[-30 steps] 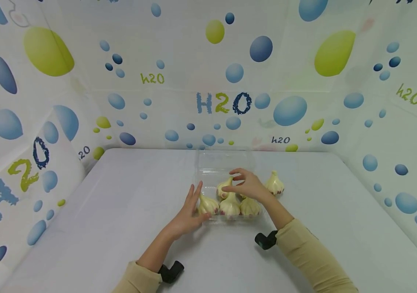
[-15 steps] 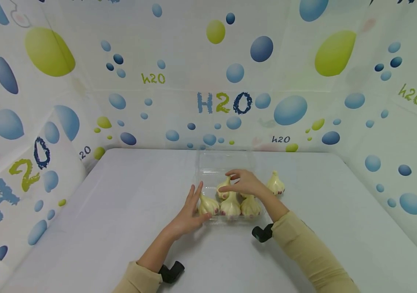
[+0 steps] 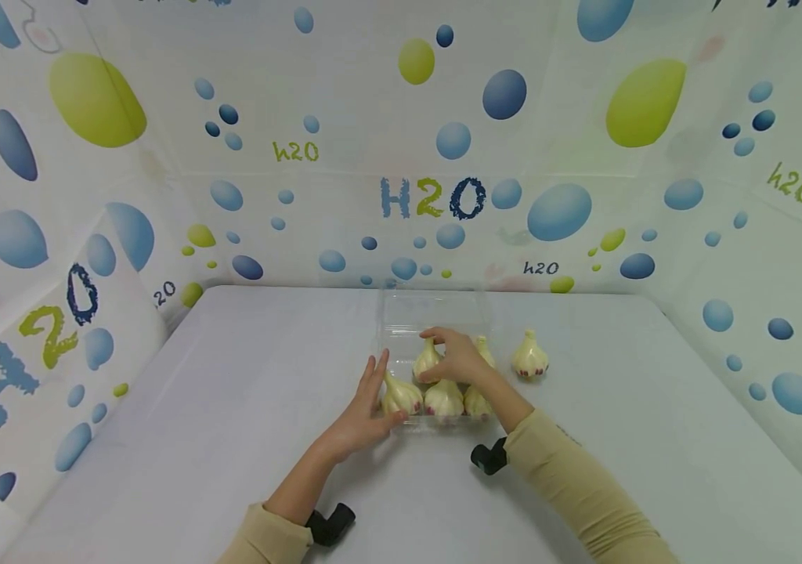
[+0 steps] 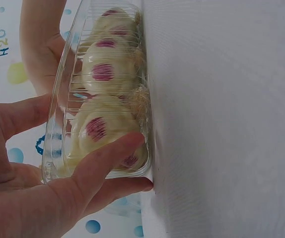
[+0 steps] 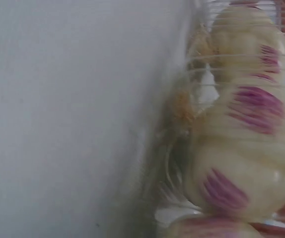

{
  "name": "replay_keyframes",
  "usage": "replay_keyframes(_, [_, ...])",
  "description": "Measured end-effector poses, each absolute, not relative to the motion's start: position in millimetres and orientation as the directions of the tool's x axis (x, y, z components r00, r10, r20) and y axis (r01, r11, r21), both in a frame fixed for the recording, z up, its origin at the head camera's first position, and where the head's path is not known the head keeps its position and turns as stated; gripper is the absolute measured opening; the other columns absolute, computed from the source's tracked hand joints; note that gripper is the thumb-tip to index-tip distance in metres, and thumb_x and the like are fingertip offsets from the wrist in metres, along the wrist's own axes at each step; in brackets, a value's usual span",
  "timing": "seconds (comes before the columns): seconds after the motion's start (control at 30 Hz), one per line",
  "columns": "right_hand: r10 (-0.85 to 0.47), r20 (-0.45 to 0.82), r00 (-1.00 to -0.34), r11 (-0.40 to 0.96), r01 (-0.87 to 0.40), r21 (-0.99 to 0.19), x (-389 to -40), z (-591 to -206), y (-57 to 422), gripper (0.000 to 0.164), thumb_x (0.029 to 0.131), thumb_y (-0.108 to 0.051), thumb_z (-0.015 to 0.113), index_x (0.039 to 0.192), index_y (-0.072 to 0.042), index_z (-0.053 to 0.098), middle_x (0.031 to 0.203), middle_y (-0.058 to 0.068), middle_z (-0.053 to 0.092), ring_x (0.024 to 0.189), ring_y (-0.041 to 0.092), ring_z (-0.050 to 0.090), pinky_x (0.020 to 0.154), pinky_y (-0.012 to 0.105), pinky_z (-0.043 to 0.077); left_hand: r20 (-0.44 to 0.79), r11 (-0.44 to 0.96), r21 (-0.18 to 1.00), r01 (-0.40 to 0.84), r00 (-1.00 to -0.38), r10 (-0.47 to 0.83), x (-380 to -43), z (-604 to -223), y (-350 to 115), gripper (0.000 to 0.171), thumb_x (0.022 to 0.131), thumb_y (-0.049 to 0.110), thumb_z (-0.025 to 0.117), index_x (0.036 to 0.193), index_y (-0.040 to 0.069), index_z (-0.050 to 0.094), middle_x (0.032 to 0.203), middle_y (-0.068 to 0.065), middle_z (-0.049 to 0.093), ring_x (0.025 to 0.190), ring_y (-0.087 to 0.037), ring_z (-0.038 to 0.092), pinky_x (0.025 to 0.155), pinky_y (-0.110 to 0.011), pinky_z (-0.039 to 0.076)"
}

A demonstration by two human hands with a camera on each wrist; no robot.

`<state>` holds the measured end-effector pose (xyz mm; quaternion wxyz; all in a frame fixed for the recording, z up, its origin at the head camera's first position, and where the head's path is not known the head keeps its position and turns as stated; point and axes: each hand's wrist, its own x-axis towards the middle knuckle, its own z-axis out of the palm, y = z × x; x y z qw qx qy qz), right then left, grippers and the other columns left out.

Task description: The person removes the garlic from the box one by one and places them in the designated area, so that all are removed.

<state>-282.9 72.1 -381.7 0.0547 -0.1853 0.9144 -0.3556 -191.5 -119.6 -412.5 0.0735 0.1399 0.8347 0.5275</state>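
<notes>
The right hand (image 3: 463, 360) pinched a white garlic bulb (image 3: 426, 363) between its thumb and fingers. That bulb was at the back left of a clear plastic box (image 3: 418, 422) — I can't tell if it touched the bottom. The left hand (image 3: 359, 423) was spread, with its fingers up along the box's left side and its thumb on the front wall. Three more bulbs (image 3: 445, 399) sat in a row along the front of the box. Another back bulb (image 3: 483, 350) was partly hidden by the right arm. The clear lid (image 3: 432, 308) lay back behind the box. One loose bulb (image 3: 530, 357) stood upright on the white bench (image 3: 246, 376) — just right of the box.
</notes>
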Motion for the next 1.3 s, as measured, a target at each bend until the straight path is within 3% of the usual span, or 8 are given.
replay_keyframes(0.33, [-0.348,0.090,-0.933,0.654,-0.310,-0.690,-282,-388,68,0.069,0.065,-0.009,0.081,0.127,-0.007,0.053,0.123,0.017,0.054,0.113,0.037,0.049,0.085,0.045,0.046,0.036,0.398,0.902,0.165,-0.949,0.313,-191,-409,-119,0.089,0.086,0.020,0.064,0.148,0.025,0.001,0.150,-0.019,-0.011,0.135,-0.042,-0.003,0.101,-0.060,0.019])
replay_keyframes(0.57, [-0.340,0.061,-0.938,0.630,-0.275,-0.726,-282,-388,68,0.069,0.068,-0.009,0.080,0.130,-0.010,0.050,0.126,0.020,0.051,0.110,0.038,0.052,0.078,0.042,0.049,0.042,0.402,0.900,0.171,-0.950,0.309,-192,-409,-118,0.089,0.085,0.019,0.065,0.148,0.024,0.002,0.150,-0.019,-0.011,0.135,-0.042,-0.003,0.100,-0.060,0.021])
replay_keyframes(0.83, [-0.309,0.097,-0.946,0.592,-0.271,-0.759,-281,-387,70,0.073,0.067,-0.009,0.081,0.131,-0.012,0.047,0.123,0.021,0.052,0.105,0.037,0.055,0.082,0.043,0.048,0.036,0.385,0.910,0.158,-0.952,0.304,-192,-410,-117,0.088,0.085,0.016,0.065,0.149,0.020,0.005,0.149,-0.021,-0.011,0.134,-0.045,-0.001,0.099,-0.059,0.024])
replay_keyframes(1.3, [-0.292,0.193,-0.937,0.464,-0.315,-0.828,-281,-382,80,0.075,0.068,-0.007,0.079,0.134,-0.012,0.045,0.124,0.022,0.051,0.108,0.039,0.052,0.083,0.045,0.047,0.012,0.398,0.907,0.141,-0.951,0.310,-192,-411,-117,0.085,0.086,0.019,0.064,0.148,0.027,0.007,0.150,-0.015,-0.015,0.135,-0.042,0.000,0.101,-0.057,0.023])
